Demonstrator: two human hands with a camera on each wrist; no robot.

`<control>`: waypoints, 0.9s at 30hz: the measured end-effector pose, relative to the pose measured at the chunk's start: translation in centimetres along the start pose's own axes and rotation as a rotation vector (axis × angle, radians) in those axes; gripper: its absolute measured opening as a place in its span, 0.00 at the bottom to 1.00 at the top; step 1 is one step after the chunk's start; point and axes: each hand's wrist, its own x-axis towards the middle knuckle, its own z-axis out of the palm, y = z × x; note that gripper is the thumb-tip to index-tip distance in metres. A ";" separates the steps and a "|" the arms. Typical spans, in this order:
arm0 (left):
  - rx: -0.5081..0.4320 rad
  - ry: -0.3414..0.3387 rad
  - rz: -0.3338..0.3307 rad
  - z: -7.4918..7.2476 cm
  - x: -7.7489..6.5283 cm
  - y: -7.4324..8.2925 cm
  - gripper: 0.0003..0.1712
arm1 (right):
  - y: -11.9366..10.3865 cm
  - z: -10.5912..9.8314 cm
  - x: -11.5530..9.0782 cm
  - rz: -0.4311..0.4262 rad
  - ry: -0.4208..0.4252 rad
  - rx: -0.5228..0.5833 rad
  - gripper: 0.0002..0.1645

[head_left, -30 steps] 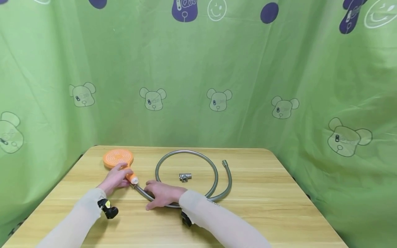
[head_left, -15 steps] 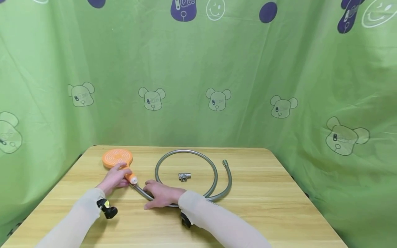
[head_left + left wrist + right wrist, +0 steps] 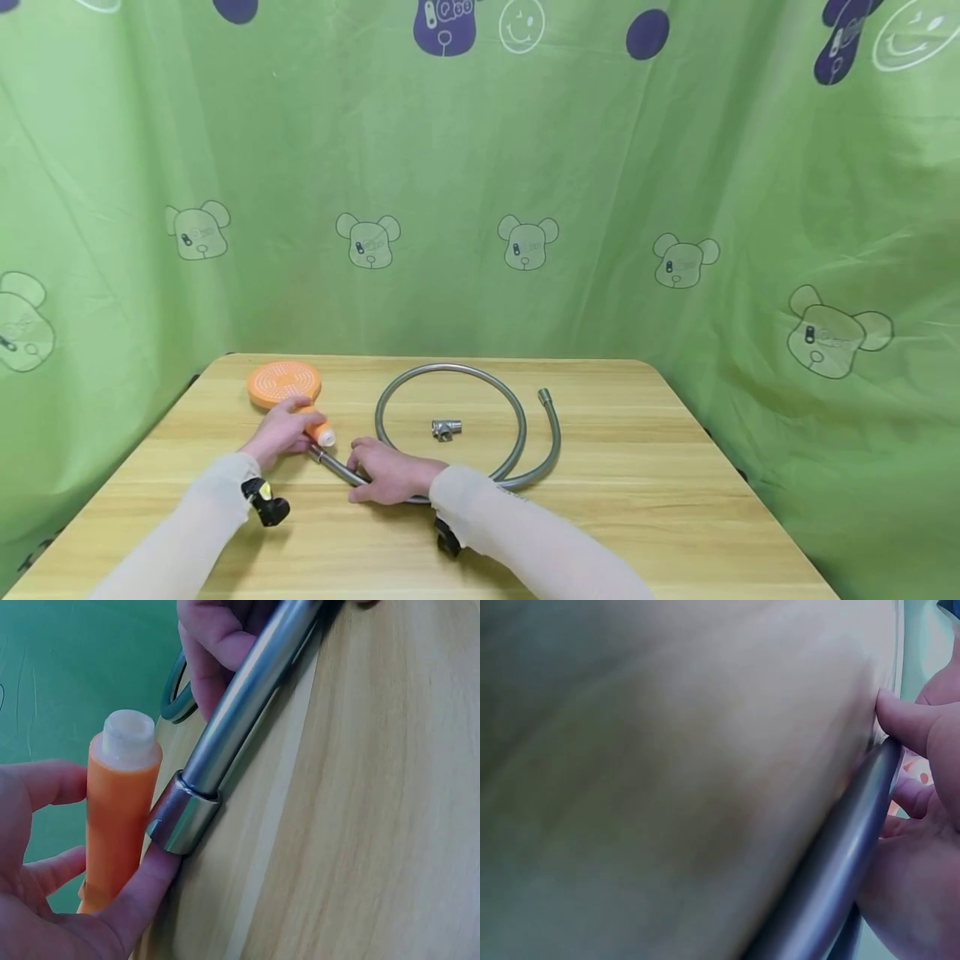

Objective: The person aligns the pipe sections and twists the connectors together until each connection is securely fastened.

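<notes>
An orange shower head (image 3: 285,383) lies face up at the table's left, its spray plate round and its handle (image 3: 120,817) tipped by a white threaded end. My left hand (image 3: 281,432) grips that handle between thumb and fingers, and one digit touches the metal nut (image 3: 184,817) of the grey shower hose (image 3: 255,690). The nut sits beside the handle, apart from the white end. My right hand (image 3: 393,472) holds the hose (image 3: 825,870) a little behind the nut, with the hose running between thumb and fingers. Its fingertips are partly hidden in the head view.
The hose loops across the middle of the wooden table (image 3: 637,525), its free end (image 3: 544,396) pointing away on the right. Inside the loop lies a small chrome tee fitting (image 3: 446,429). Green printed curtains (image 3: 450,292) stand behind and at both sides.
The hose's nut end has slid slightly left, in under my left hand. My left hand and the handle tip have shifted a little right. My right hand stays almost where it was.
</notes>
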 end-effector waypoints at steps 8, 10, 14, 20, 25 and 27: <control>-0.071 -0.006 -0.013 0.1 0.4 -0.1 0.43 | 0.1 0.1 0.1 -0.008 -0.008 -0.021 0.18; -0.097 -0.017 -0.019 0.1 0.4 -0.1 0.43 | 0.1 0.0 0.1 -0.004 -0.008 -0.017 0.18; -0.161 -0.045 -0.020 0.0 0.3 0.1 0.43 | 0.2 0.0 0.3 0.009 -0.005 -0.006 0.17; -0.196 -0.089 0.020 -0.5 0.0 0.4 0.43 | 0.2 0.0 0.4 0.030 -0.006 0.026 0.13; -0.212 -0.119 0.015 -0.7 -0.1 0.1 0.41 | 0.2 0.0 0.4 0.028 -0.002 0.055 0.10; -0.225 -0.134 0.020 -0.7 -0.2 -0.2 0.41 | 0.1 0.0 0.3 0.026 -0.001 0.058 0.10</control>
